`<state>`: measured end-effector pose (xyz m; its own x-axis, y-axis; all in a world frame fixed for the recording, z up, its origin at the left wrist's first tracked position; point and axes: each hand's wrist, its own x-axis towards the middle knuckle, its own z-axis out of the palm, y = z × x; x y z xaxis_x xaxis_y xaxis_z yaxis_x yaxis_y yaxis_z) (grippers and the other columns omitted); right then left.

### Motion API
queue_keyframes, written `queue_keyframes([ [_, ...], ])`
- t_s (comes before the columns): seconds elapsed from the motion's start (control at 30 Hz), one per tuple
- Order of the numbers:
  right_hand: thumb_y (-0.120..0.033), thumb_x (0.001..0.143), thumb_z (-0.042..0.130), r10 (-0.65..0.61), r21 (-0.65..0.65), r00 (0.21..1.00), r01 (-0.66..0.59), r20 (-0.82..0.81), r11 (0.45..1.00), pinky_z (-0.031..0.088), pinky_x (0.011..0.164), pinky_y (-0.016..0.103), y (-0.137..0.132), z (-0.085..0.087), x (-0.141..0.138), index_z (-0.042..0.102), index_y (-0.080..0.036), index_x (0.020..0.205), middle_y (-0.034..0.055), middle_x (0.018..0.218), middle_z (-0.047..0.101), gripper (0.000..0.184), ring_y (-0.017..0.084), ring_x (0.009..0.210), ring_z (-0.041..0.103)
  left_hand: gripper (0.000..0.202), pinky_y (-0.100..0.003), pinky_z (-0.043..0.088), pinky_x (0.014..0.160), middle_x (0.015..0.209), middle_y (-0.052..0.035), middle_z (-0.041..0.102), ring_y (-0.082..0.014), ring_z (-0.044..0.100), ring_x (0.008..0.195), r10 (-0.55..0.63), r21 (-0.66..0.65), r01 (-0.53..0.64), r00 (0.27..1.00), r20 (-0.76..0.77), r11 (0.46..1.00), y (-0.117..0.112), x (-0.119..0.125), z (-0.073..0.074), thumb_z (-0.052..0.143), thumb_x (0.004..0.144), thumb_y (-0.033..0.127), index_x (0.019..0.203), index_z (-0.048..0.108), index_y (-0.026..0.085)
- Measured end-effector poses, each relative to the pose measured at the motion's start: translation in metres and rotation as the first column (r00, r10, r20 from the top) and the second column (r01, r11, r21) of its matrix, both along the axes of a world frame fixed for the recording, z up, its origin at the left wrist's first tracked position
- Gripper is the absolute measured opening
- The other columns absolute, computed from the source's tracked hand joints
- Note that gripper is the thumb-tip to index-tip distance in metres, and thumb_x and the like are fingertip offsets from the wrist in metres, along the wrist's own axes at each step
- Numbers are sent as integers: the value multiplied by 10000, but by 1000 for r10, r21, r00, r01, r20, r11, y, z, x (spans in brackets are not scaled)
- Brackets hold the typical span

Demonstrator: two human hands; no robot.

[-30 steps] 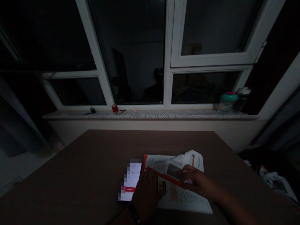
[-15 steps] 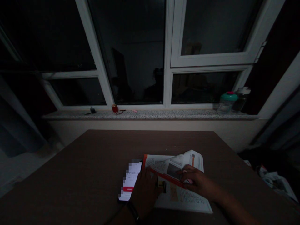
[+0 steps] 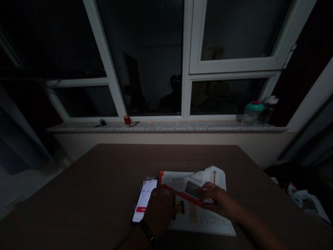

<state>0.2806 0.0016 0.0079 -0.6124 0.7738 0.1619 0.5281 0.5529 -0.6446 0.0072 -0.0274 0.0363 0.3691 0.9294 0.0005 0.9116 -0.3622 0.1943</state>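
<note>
A printed paper sheet (image 3: 205,220) with red edging lies on the brown table, its upper part folded over into a slanting flap (image 3: 205,177). My right hand (image 3: 217,201) pinches the flap's red lower edge, fingers on top and thumb below. At the left end of that edge is my left hand (image 3: 160,210), wearing a dark wristband, with its fingers on the fold and its thumb over the print. Its fingertips are dim, but they appear closed on the paper. A lit phone (image 3: 144,203) showing a timer lies just left of the sheet, partly covered by my left hand.
Beyond the brown table (image 3: 104,177) runs a speckled windowsill (image 3: 166,127). On it stand a teal-lidded bottle (image 3: 252,113), another clear bottle (image 3: 269,109), a small red container (image 3: 127,120) and a small dark object (image 3: 102,122). Papers (image 3: 307,199) lie in a pile at right.
My left hand has shifted very slightly, and its fingers sit a little differently at the fold. The right hand and the flap look almost unchanged.
</note>
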Motion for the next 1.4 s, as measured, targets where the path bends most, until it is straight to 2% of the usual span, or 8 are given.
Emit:
queue_keyframes([
  [0.13, -205, 837, 672, -16, -14, 1000, 16, -1, 1000, 482, 915, 379, 1, -1, 0, 705, -230, 911, 91, 1164, 651, 85, 241, 1075, 594, 507, -559, 248, 1095, 1356, -111, 547, -359, 393, 1317, 41, -9, -42, 998, -48, 999, -1, 1, 1, 728, 832, 365, 1303, 579, 254],
  [0.27, -237, 849, 673, -4, -4, 1000, 3, -20, 1000, 473, 938, 383, 2, -6, 3, 704, -237, 922, 87, 1165, 645, 80, 242, 1108, 580, 539, -579, 183, 1119, 1411, -102, 505, -366, 340, 1360, 47, 3, -47, 998, -31, 999, -3, -1, -8, 724, 834, 432, 1326, 565, 276],
  [0.47, -223, 853, 670, 6, 5, 1000, -5, -16, 1000, 465, 943, 383, 2, -4, 2, 701, -234, 920, 88, 1172, 649, 75, 244, 1119, 575, 633, -503, 246, 1134, 1469, -136, 428, -339, 302, 1393, -1, -12, 2, 999, 41, 1000, -5, 3, -18, 737, 814, 357, 1372, 496, 180],
  [0.6, -203, 843, 674, -5, 4, 1000, 5, -18, 1000, 470, 929, 363, 2, -5, 1, 703, -234, 905, 80, 1113, 649, 75, 233, 1098, 585, 672, -537, 256, 1125, 1494, -171, 386, -373, 268, 1406, 18, -52, -16, 999, 33, 999, -7, 8, -18, 732, 814, 361, 1391, 467, 143],
  [0.73, -191, 847, 658, -4, 2, 1000, 4, -6, 1000, 472, 921, 358, 3, -8, 2, 702, -237, 913, 81, 1104, 642, 92, 233, 1109, 577, 654, -538, 267, 1126, 1489, -166, 398, -374, 280, 1401, 20, -61, -18, 999, 28, 998, -7, 8, -16, 741, 815, 345, 1382, 482, 147],
  [0.93, -201, 856, 647, 4, 8, 1000, -4, -13, 1000, 472, 926, 370, 2, -5, 1, 700, -234, 903, 82, 1123, 642, 78, 238, 1100, 585, 567, -507, 277, 1134, 1453, -133, 451, -337, 333, 1384, -34, 2, 34, 997, 63, 999, -4, 5, -14, 733, 832, 293, 1344, 517, 181],
  [1.17, -187, 867, 625, 0, 8, 1000, 0, -14, 1000, 472, 935, 373, 2, -6, 1, 699, -228, 908, 87, 1153, 638, 95, 236, 1114, 581, 585, -497, 261, 1145, 1477, -141, 422, -331, 317, 1393, -42, -35, 44, 998, 46, 998, -3, 5, -12, 722, 851, 317, 1371, 505, 162],
  [1.4, -157, 857, 622, -10, 11, 1000, 10, -12, 1000, 483, 917, 365, 2, -6, -1, 696, -222, 906, 90, 1153, 640, 110, 226, 1091, 590, 576, -503, 283, 1129, 1477, -122, 426, -339, 325, 1388, -49, -39, 51, 998, 42, 998, -2, 4, -14, 741, 841, 318, 1370, 530, 238],
])
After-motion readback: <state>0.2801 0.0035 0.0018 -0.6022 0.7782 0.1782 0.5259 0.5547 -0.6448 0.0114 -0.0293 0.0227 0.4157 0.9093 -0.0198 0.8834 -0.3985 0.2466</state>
